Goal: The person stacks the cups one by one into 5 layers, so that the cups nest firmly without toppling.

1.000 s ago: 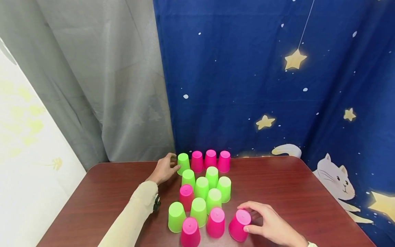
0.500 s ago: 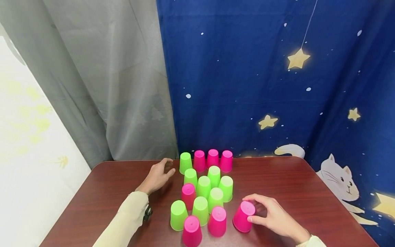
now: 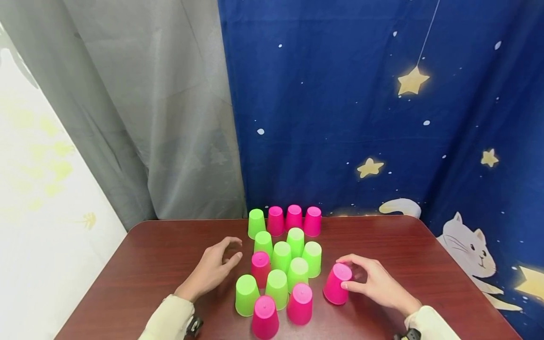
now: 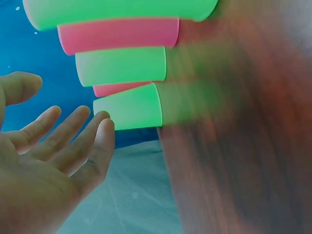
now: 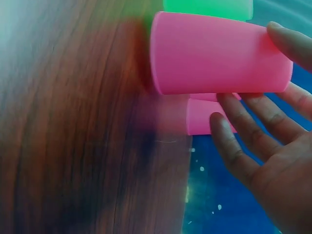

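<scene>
Green and pink plastic cups stand upside down in a cluster on the brown table. My right hand holds a tilted pink cup at the cluster's right side, thumb on its near side and fingers behind it. The right wrist view shows that pink cup between my thumb and my fingers. My left hand hovers left of the cluster with fingers loosely curved, holding nothing, closest to a pink cup. In the left wrist view my open palm faces a green cup.
A back row of one green cup and three pink cups stands by the blue starry curtain. Two pink cups sit at the front. A grey curtain hangs at the left.
My left hand let go of the back green cup and drew back toward me. My right hand moved the tilted pink cup farther from me, along the cluster's right side.
</scene>
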Demonstrator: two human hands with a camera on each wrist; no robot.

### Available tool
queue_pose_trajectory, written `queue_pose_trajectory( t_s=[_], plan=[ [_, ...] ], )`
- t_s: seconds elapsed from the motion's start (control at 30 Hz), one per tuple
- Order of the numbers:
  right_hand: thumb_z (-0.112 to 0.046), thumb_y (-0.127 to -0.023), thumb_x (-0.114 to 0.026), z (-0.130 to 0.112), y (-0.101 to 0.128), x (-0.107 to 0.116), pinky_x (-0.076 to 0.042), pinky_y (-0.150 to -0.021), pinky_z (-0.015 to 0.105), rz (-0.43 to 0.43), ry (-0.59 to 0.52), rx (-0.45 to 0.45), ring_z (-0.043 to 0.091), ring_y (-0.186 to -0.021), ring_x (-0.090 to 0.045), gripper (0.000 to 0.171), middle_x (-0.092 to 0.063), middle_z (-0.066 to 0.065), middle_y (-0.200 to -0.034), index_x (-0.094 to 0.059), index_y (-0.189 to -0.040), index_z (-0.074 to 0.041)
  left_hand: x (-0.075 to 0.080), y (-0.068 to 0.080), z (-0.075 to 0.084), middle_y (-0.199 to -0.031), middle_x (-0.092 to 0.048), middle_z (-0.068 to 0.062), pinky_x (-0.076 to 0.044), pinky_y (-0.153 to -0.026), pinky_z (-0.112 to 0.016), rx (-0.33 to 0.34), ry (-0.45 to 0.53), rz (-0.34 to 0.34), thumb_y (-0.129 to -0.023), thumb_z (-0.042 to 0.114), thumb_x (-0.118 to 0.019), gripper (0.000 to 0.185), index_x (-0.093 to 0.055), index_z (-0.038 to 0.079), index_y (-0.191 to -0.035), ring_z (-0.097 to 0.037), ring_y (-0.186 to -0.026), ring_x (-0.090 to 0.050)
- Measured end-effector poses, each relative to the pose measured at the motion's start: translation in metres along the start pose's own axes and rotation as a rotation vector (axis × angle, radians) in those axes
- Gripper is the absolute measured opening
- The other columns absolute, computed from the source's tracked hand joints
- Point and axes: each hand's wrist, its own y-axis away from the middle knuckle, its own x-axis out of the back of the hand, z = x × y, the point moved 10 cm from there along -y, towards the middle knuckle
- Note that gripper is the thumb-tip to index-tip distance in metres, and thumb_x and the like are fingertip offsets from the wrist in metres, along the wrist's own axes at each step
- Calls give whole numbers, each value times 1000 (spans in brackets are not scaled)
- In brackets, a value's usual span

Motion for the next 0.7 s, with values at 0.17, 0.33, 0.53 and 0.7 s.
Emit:
queue_pose_trajectory(
  t_s=[0.17, 0.33, 0.53, 0.7],
  plan=[
    [-29, -84, -82, 10, -15, 3, -60, -82, 27, -16, 52, -46, 2, -93, -68, 46, -73, -3, -106, -65, -124, -15, -2, 17, 1, -117, -70, -4, -59, -85, -36, -9, -55, -9, -96, 21, -68, 28, -62, 20, -123, -17, -105, -69],
    [-29, -83, -82, 20, -27, 12, -61, -80, 27, -9, 94, -60, 5, -93, -68, 46, -73, 0, -106, -65, -123, -13, -9, 32, 3, -116, -70, -1, -58, -84, -32, -13, -67, -48, -97, 32, -66, 27, -61, 24, -123, -10, -100, -66],
    [-26, -81, -84, 30, -46, 25, -61, -81, 27, 47, 124, -90, 14, -95, -68, 46, -71, 1, -106, -66, -121, -15, -17, 45, 16, -120, -67, 5, -58, -90, -32, -72, -87, -98, -98, 48, -60, 38, -61, 23, -127, -10, -107, -66],
    [-23, -81, -84, 40, -64, 32, -61, -86, 41, 98, 145, -110, 21, -99, -68, 47, -71, 4, -108, -65, -122, -12, -22, 51, 19, -121, -65, 13, -57, -95, -35, -85, -162, -126, -94, 53, -64, 48, -60, 21, -130, -6, -110, -63]
  ],
)
